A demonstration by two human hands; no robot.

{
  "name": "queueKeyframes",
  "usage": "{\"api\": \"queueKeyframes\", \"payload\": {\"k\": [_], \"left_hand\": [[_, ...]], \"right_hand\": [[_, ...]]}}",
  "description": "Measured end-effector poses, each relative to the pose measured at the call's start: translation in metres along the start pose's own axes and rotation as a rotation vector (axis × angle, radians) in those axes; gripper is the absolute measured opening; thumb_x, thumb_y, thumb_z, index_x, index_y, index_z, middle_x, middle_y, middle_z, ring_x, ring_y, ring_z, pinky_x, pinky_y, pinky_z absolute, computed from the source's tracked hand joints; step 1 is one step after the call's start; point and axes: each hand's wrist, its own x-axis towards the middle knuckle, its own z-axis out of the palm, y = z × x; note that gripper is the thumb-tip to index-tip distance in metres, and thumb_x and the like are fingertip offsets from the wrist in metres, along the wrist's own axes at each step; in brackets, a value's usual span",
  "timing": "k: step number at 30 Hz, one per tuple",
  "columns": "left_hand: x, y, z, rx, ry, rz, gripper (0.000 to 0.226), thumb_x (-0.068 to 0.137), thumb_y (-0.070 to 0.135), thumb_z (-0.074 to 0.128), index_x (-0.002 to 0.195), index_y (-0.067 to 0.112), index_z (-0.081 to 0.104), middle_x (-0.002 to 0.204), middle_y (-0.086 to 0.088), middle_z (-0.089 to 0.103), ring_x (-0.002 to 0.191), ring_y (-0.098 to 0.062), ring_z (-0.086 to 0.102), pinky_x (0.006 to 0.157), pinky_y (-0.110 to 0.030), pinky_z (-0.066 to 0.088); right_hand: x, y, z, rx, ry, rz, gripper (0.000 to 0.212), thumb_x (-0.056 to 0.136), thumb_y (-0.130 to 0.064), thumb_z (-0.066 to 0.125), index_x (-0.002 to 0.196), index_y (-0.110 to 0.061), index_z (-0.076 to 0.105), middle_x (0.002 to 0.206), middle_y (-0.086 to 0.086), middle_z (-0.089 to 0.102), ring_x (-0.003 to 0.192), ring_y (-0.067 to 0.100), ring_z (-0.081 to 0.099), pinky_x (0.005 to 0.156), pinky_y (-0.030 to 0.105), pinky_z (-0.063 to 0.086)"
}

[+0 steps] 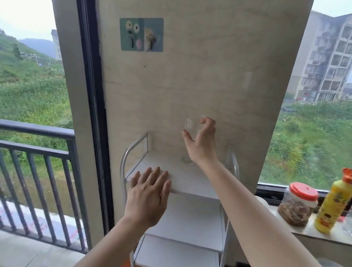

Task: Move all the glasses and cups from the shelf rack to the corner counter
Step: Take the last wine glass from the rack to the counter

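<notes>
The rack is a white tiered unit with a metal tube frame, standing against a beige wall panel between two windows. Its top shelf is the landmark for all positions below.

The glass is clear, colourless and tall. It is hard to resolve against the wall; only faint rim highlights and a round base are visible. The base appears to sit on or just above the rear right part of the top shelf; contact cannot be confirmed.

Right hand: raised above the rear right of the top shelf, fingers curled, thumb and fingers spread around the upper part of the glass. It appears to grip the glass, though the contact points are blurred.

Left hand: open, fingers extended and together, palm down, resting flat on the front left edge of the top shelf. It holds nothing.

The lower shelves visible below the top shelf carry nothing that can be made out.

To the right of the rack, on the sill, stand a jar with a red lid and a yellow bottle with an orange cap, just beside each other.
</notes>
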Motion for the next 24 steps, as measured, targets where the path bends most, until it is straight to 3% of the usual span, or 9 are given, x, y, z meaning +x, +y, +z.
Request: {"api": "queueKeyframes", "payload": {"k": [5, 10, 15, 18, 20, 22, 24], "left_hand": [[-0.001, -0.001, -0.002, 0.020, -0.008, 0.005, 0.066, 0.101, 0.050, 0.005, 0.146, 0.026, 0.048, 0.153, 0.003, 0.045, 0.145, -0.021, 0.033, 0.120, -0.040, 0.015], [-0.002, -0.001, -0.005, 0.042, -0.044, -0.002, 0.067, 0.100, 0.050, -0.001, 0.152, 0.028, 0.037, 0.159, 0.004, 0.035, 0.149, -0.017, 0.022, 0.122, -0.038, 0.007], [-0.002, 0.004, -0.014, 0.055, -0.097, -0.005, 0.067, 0.099, 0.051, 0.003, 0.153, 0.028, 0.034, 0.161, 0.001, 0.030, 0.150, -0.020, 0.019, 0.122, -0.041, 0.006], [-0.003, 0.011, -0.026, 0.058, -0.087, -0.011, 0.059, 0.102, 0.049, 0.012, 0.152, 0.026, 0.035, 0.162, -0.002, 0.029, 0.151, -0.025, 0.017, 0.121, -0.048, 0.009], [-0.003, 0.019, -0.036, 0.036, -0.035, -0.002, 0.059, 0.103, 0.049, 0.014, 0.151, 0.025, 0.036, 0.161, -0.003, 0.030, 0.151, -0.026, 0.018, 0.121, -0.051, 0.010], [-0.002, 0.032, -0.048, -0.019, 0.043, 0.034, 0.058, 0.103, 0.048, 0.016, 0.150, 0.022, 0.040, 0.160, -0.006, 0.033, 0.149, -0.028, 0.022, 0.120, -0.053, 0.013], [0.000, 0.048, -0.057, -0.077, 0.123, 0.080, 0.058, 0.102, 0.046, 0.019, 0.147, 0.019, 0.043, 0.158, -0.009, 0.035, 0.147, -0.031, 0.026, 0.118, -0.056, 0.016]], "right_hand": [[-0.011, 0.001, -0.013, 0.123, -0.008, 0.030, 0.060, 0.091, -0.028, 0.071, 0.130, -0.002, 0.033, 0.123, 0.002, 0.035, 0.119, 0.026, 0.043, 0.085, 0.017, 0.026], [-0.029, -0.006, -0.036, 0.233, -0.025, 0.040, 0.070, 0.090, -0.040, 0.069, 0.139, -0.014, 0.026, 0.141, 0.012, 0.044, 0.126, 0.026, 0.050, 0.095, 0.028, 0.038], [-0.046, -0.021, -0.065, 0.284, 0.021, -0.019, 0.077, 0.091, -0.047, 0.066, 0.149, -0.020, 0.022, 0.152, 0.009, 0.042, 0.135, 0.019, 0.046, 0.096, 0.026, 0.037], [-0.056, -0.032, -0.089, 0.267, 0.092, -0.064, 0.079, 0.089, -0.053, 0.061, 0.151, -0.021, 0.023, 0.151, 0.005, 0.044, 0.129, 0.018, 0.051, 0.093, 0.027, 0.039], [-0.065, -0.039, -0.106, 0.254, 0.138, -0.083, 0.081, 0.088, -0.057, 0.057, 0.152, -0.024, 0.022, 0.151, 0.004, 0.044, 0.123, 0.007, 0.054, 0.096, 0.029, 0.041], [-0.076, -0.043, -0.125, 0.226, 0.194, -0.108, 0.080, 0.088, -0.059, 0.053, 0.152, -0.025, 0.022, 0.140, 0.008, 0.053, 0.098, -0.009, 0.058, 0.090, 0.031, 0.047], [-0.089, -0.042, -0.144, 0.186, 0.261, -0.145, 0.080, 0.088, -0.056, 0.052, 0.152, -0.018, 0.024, 0.123, 0.010, 0.061, 0.084, -0.004, 0.060, 0.081, 0.027, 0.049]]}}
